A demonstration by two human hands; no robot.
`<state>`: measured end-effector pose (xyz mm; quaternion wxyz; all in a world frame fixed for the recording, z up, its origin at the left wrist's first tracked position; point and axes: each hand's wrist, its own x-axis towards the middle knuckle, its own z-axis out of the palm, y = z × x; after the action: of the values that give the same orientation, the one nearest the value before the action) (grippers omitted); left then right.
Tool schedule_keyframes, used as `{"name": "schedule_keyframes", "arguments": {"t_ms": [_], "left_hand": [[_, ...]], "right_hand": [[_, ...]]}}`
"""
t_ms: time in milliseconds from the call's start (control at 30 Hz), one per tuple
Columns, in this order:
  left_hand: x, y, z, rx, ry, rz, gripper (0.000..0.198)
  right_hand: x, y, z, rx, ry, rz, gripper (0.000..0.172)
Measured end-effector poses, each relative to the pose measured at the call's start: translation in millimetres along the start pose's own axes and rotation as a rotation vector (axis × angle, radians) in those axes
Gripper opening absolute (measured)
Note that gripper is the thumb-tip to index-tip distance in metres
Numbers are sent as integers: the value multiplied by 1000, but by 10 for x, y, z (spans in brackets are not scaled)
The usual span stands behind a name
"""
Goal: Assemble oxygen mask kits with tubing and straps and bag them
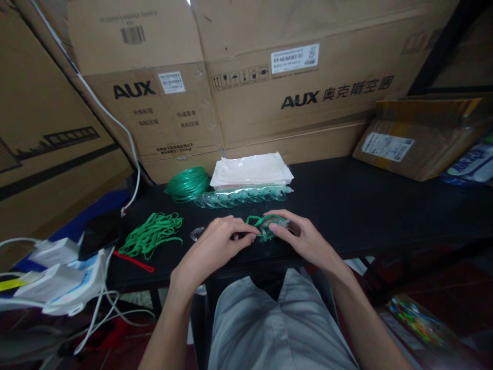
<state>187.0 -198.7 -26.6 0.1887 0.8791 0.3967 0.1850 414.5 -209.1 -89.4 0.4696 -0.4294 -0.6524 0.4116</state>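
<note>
A clear green-tinted face mask [271,223] sits between my hands at the front edge of the black table. My right hand [302,234] grips it from the right, thumb over the near side. On its left, my left hand [227,239] pinches the green elastic strap [252,220] by the mask's edge; the fingertips partly hide the pinch. A small clear plastic piece [197,234] lies just left of my left hand. Behind the hands is a row of similar clear green masks [242,197], nested together. A tangled pile of green elastic straps [154,234] is at the left.
Coiled green tubing [188,183] and a stack of white packets [252,170] stand at the back of the black table [339,205]. Large cardboard boxes [246,113] form a wall behind. White chargers with cables [57,282] crowd the left; a taped carton [400,144] sits right.
</note>
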Motion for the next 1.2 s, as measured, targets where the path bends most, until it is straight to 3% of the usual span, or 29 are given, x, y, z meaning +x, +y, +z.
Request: {"name": "schedule_keyframes", "arguments": {"t_ms": [667, 1200], "left_hand": [[-8, 75, -21, 48, -35, 8, 23], [-11, 111, -9, 17, 5, 24, 17]], "right_hand": [[8, 15, 7, -9, 49, -1, 36], [-30, -62, -30, 45, -76, -41, 37]]}}
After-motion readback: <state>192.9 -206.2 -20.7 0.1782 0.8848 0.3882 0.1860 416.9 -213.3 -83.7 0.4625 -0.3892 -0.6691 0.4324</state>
